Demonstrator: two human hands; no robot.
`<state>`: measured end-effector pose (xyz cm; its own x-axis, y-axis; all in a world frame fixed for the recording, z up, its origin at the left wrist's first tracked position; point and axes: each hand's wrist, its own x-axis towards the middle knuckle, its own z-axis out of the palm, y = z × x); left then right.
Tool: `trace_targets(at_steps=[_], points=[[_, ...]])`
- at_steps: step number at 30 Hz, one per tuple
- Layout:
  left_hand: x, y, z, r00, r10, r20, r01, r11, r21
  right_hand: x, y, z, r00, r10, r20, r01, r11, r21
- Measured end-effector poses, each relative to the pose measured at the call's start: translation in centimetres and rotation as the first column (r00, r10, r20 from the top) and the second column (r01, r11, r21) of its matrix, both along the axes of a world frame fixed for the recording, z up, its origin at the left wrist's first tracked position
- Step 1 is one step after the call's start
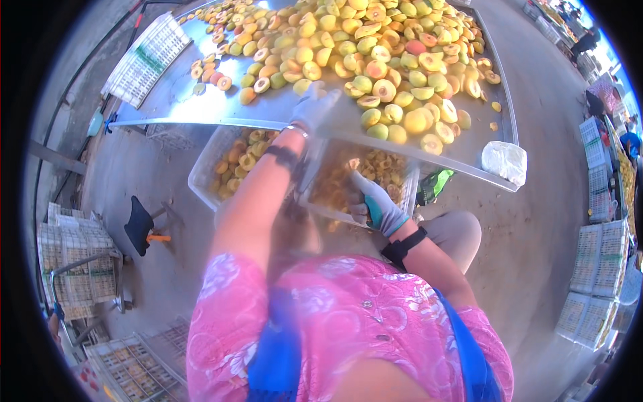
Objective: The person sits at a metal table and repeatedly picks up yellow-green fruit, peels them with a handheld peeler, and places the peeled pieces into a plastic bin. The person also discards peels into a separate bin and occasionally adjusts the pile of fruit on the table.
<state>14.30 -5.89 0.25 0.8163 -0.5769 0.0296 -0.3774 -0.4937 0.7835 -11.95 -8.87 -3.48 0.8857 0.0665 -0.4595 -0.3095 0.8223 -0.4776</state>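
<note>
My left hand (314, 105), in a pale work glove, reaches over the near edge of a metal sorting table (201, 108). Its blurred fingers are spread beside the halved yellow-orange stone fruit (384, 90), which look like peaches or apricots. Lower down, my right hand (379, 203), in a grey and teal glove, is curled over a plastic crate (409, 193) of fruit scraps (384, 168). A small orange-brown piece (354, 163) shows at its thumb tip; whether the hand grips it is unclear. Left of that, a white bin (201, 178) of fruit halves sits partly behind my left forearm.
A white plastic basket (148, 58) stands on the table's left end. A white wrapped bundle (505, 163) covers the near right corner. On the floor at left are a black-seated stool (138, 226) and stacked crates (75, 261). More crates (598, 261) and people line the right.
</note>
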Motion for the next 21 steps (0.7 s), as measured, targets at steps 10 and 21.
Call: trace_targets(at_steps=[10, 21], points=[[0.5, -6.9, -2.5, 0.994, -0.102, 0.044, 0.093, 0.979, 0.180, -2.3, -0.9, 2.4, 0.988, -0.135, -0.072, 0.125, 0.984, -0.129], [-4.5, -0.9, -0.6, 0.642, -0.318, -0.697, -0.264, 0.762, -0.591, -2.0, -0.4, -6.1, 0.721, 0.454, -0.524, -0.476, -0.224, -0.850]])
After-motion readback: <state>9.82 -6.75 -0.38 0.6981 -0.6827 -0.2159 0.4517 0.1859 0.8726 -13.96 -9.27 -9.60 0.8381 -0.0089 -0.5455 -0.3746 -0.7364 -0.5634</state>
